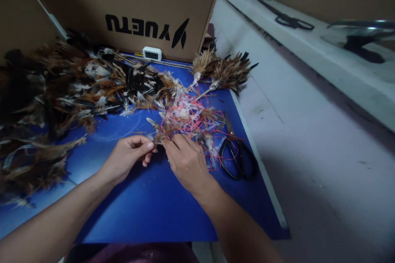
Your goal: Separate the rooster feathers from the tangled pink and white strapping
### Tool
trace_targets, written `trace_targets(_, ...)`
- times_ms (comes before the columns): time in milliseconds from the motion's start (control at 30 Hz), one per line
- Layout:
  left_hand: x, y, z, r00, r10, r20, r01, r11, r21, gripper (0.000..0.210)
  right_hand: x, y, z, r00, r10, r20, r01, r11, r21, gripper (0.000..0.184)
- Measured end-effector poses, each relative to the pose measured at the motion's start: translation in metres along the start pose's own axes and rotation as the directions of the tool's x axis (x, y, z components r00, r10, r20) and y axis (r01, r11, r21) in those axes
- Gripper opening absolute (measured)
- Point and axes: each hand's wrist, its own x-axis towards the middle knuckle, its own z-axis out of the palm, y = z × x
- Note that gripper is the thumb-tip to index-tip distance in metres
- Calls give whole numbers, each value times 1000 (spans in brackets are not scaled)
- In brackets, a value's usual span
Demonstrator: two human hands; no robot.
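Close together over the blue table [138, 209], my two hands work at a small brown feather bunch [160, 134]. My left hand [132, 154] pinches its left end between thumb and forefinger, the other fingers curled. My right hand [187, 160] is closed at the bunch's right side, its fingertips mostly hidden behind the knuckles. Just beyond the hands lies a tangle of pink and white string [188, 113] with loose feathers in it. To the right of my right hand rest black-handled scissors [240, 160], strands of pink string lying across them.
A large heap of brown, black and white feathers [77, 86] covers the table's left and back. Two tied feather bundles [225, 70] lie at the back right. A small white digital display [152, 54] stands before a cardboard box [138, 4]. Another pair of scissors [293, 21] is on the ledge.
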Motion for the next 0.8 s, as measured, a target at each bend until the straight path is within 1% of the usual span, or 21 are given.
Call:
trace_targets(367, 1, -1, -1, 1000, 5, 9, -6, 998, 65, 23, 1, 0, -2, 999, -39, 23, 40, 998, -51, 18)
trace_targets(800, 1, 0, 0, 1000, 19, -1, -18, 993, 121, 25, 2, -1, -2, 996, -89, 26, 90, 995, -51, 20)
